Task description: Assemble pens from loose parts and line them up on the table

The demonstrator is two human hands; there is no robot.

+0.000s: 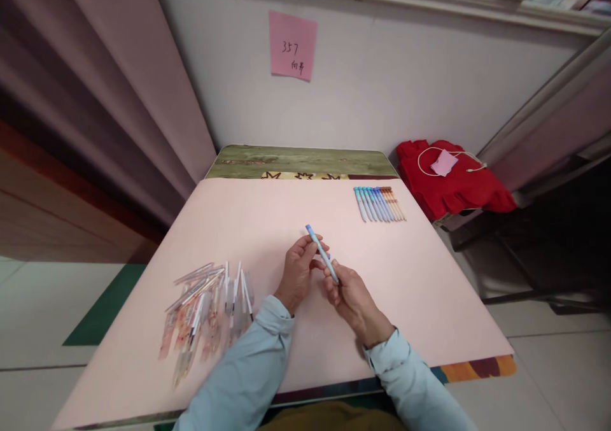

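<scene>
Over the middle of the table, both my hands hold one light blue pen [321,251] with a darker blue top end, tilted with its narrow end toward me. My left hand [300,268] pinches its upper barrel between thumb and fingers. Around the lower end, the fingers of my right hand [351,297] are closed. A small bit of blue shows beside the barrel near my left fingertips; I cannot tell what it belongs to. At the back right, a row of pens [379,204] in blue, violet and brown lies side by side.
On the left, a loose pile of plastic sleeves [210,329] and thin white refills [245,291] lies on the pale pink table cover [267,214]. Beyond the table's right edge is a red cloth [449,183] with a white cable on it. A wall stands behind the table.
</scene>
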